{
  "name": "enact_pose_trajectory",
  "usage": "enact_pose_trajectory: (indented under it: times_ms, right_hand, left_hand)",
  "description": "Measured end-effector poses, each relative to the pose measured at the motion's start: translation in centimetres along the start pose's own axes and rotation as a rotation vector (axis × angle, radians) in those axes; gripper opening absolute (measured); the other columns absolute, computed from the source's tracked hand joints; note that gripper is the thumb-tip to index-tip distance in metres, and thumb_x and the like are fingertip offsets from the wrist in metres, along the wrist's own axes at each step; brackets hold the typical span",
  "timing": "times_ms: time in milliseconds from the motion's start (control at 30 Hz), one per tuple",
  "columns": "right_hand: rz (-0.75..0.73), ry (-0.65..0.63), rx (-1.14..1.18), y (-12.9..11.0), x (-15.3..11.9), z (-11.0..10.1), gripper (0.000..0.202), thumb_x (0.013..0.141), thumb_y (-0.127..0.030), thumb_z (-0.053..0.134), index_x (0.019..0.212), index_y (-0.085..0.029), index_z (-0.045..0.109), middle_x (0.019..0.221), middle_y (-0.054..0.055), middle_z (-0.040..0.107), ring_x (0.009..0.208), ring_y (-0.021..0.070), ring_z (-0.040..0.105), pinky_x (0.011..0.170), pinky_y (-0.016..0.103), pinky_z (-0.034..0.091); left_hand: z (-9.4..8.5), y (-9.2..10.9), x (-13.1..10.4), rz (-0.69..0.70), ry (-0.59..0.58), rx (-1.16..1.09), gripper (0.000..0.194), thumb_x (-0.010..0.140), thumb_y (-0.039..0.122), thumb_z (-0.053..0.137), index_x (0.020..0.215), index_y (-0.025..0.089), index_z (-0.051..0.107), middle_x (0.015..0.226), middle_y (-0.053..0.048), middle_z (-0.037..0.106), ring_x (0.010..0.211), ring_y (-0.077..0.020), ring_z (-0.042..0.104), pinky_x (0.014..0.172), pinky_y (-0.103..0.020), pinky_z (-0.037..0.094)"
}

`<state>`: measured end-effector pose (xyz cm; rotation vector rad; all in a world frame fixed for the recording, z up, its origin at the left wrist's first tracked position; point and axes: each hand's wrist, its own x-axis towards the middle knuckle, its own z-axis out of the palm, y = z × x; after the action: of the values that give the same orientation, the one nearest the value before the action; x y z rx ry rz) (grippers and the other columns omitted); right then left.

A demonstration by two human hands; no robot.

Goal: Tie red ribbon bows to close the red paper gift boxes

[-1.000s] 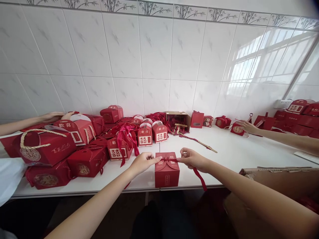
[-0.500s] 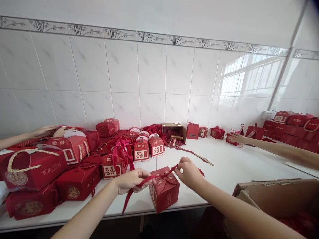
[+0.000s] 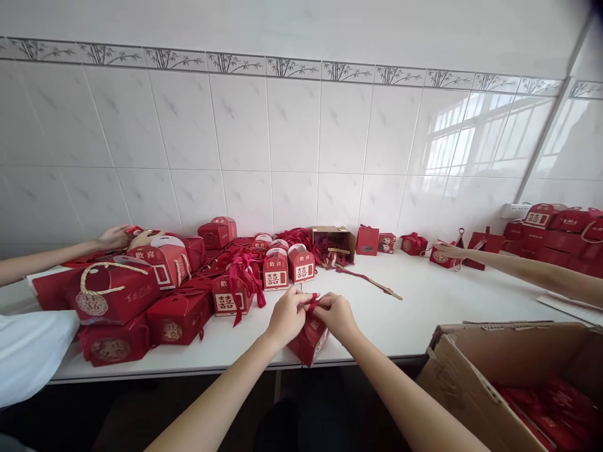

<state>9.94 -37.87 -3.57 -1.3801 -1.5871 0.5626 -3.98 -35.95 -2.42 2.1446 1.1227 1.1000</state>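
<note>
A small red gift box stands at the table's front edge, turned with a corner toward me. Over its top, a red ribbon runs between my fingertips. My left hand pinches the ribbon from the left side. Close against it, my right hand has thumb and fingers closed on the ribbon from the right. The fingers cover most of the box top and the ribbon's middle.
Red gift boxes crowd the left, where another person's hand works. A ribbon-filled carton stands by the wall. At right are a co-worker's hand, stacked boxes and a large cardboard box.
My hands have come together over the box, bringing the ribbon ends close. The box has turned so a corner faces me. The view has shifted, and the person at left shows more.
</note>
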Motion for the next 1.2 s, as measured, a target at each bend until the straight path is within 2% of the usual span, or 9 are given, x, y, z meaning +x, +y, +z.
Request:
enact_pose_trajectory:
  times_ms: [167,333,433,533,700,833,967,1067,1200]
  right_hand:
    - [0.048,-0.098,0.01,-0.4,-0.3,-1.1,0.011,0.07,-0.024,0.06,0.065,-0.017,0.067,0.069,0.001,0.065,0.068,0.016,0.059,0.06,0.024,0.044]
    - [0.1,-0.163,-0.098,-0.2,0.5,-1.4,0.015,0.07,-0.023,0.052,0.059,-0.016,0.059,0.055,-0.001,0.056,0.055,0.0131,0.051,0.05,0.023,0.035]
    - [0.061,-0.216,-0.183,-0.2,1.6,-1.8,0.015,0.068,-0.026,0.054,0.057,-0.017,0.056,0.054,-0.002,0.052,0.056,0.0127,0.048,0.051,0.023,0.032]
    - [-0.003,-0.303,-0.26,-0.2,2.5,-2.4,0.016,0.066,-0.026,0.058,0.054,-0.017,0.051,0.052,-0.003,0.05,0.054,0.0118,0.046,0.05,0.023,0.03]
    - [-0.132,-0.391,-0.347,-0.2,3.2,-2.5,0.013,0.066,-0.024,0.059,0.056,-0.018,0.053,0.063,-0.001,0.054,0.06,0.013,0.05,0.054,0.023,0.034]
    - [-0.194,-0.39,-0.402,0.1,2.9,-2.9,0.021,0.068,-0.024,0.059,0.049,-0.017,0.053,0.071,0.003,0.055,0.066,0.0151,0.053,0.062,0.025,0.038]
    - [-0.203,-0.326,-0.43,1.1,1.8,-4.2,0.024,0.07,-0.024,0.059,0.048,-0.017,0.054,0.083,0.007,0.056,0.078,0.0182,0.055,0.073,0.028,0.04]
    - [-0.181,-0.245,-0.445,2.3,0.9,-4.6,0.019,0.07,-0.024,0.06,0.052,-0.017,0.057,0.094,0.009,0.057,0.093,0.023,0.052,0.083,0.033,0.037]
    - [-0.118,-0.144,-0.455,3.2,0.3,-3.7,0.018,0.074,-0.025,0.055,0.059,-0.018,0.061,0.106,0.009,0.058,0.1,0.0265,0.048,0.083,0.04,0.035]
  left_hand:
    - [0.2,0.2,-1.1,0.082,-0.031,0.062,0.043,0.076,0.004,0.042,0.098,0.025,0.071,0.098,-0.006,0.053,0.085,-0.0175,0.057,0.078,-0.029,0.046]
    - [0.6,-0.3,-1.3,0.112,-0.063,0.111,0.035,0.083,0.016,0.044,0.107,0.026,0.067,0.103,-0.007,0.052,0.074,-0.0159,0.056,0.072,-0.03,0.047]
    - [0.1,-0.5,-1.0,0.153,-0.11,0.133,0.033,0.084,0.02,0.044,0.107,0.026,0.067,0.103,-0.007,0.052,0.07,-0.0147,0.055,0.071,-0.03,0.047]
    - [-0.6,-0.7,-0.3,0.192,-0.169,0.143,0.027,0.083,0.023,0.047,0.096,0.026,0.071,0.097,-0.005,0.054,0.073,-0.015,0.055,0.073,-0.029,0.046]
    - [-0.9,-1.3,1.0,0.199,-0.207,0.159,0.02,0.081,0.025,0.051,0.085,0.023,0.071,0.091,-0.005,0.056,0.073,-0.0158,0.055,0.071,-0.029,0.047]
    - [-1.3,-1.5,1.1,0.165,-0.221,0.191,0.015,0.078,0.024,0.054,0.08,0.022,0.069,0.085,-0.004,0.058,0.073,-0.0174,0.056,0.071,-0.029,0.047]
    - [-3.2,-2.1,0.2,0.103,-0.178,0.24,0.013,0.077,0.024,0.055,0.079,0.023,0.068,0.087,-0.004,0.059,0.084,-0.0217,0.057,0.082,-0.034,0.043]
    - [-4.1,-2.6,-0.5,0.067,-0.162,0.235,0.014,0.079,0.028,0.053,0.082,0.023,0.066,0.096,-0.004,0.057,0.087,-0.0214,0.057,0.086,-0.036,0.042]
    - [-3.3,-2.8,-0.2,0.088,-0.218,0.148,0.016,0.08,0.034,0.052,0.086,0.023,0.062,0.12,-0.006,0.052,0.113,-0.0229,0.049,0.094,-0.035,0.04]
